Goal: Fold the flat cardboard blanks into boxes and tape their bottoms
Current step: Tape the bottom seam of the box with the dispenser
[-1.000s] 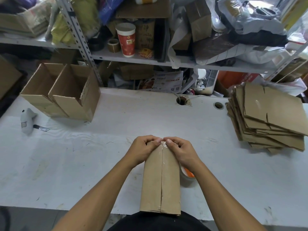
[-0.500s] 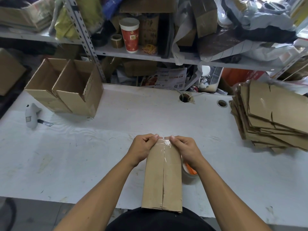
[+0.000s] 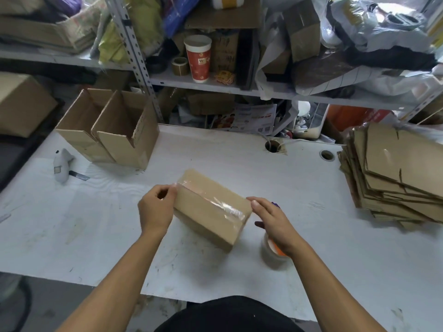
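Observation:
A folded cardboard box (image 3: 203, 212) lies bottom-up and slantwise on the white table (image 3: 239, 159), clear tape running along its seam. My left hand (image 3: 155, 207) pinches the box's left end where the tape wraps over. My right hand (image 3: 271, 219) touches the box's right end with its fingertips. A tape roll (image 3: 271, 252) with an orange core sits on the table under my right wrist. Flat cardboard blanks (image 3: 395, 178) are stacked at the right. Two finished open boxes (image 3: 110, 133) stand at the back left.
A grey utility knife (image 3: 62, 166) lies on the table at the left. Two round cable holes (image 3: 273, 146) pierce the tabletop near its back edge. Cluttered metal shelves (image 3: 203, 85) with a paper cup (image 3: 198, 58) stand behind the table.
The box has swung from pointing straight at me to lying slantwise across the table. My hands moved apart from its far end to its two ends. The tape roll is more exposed.

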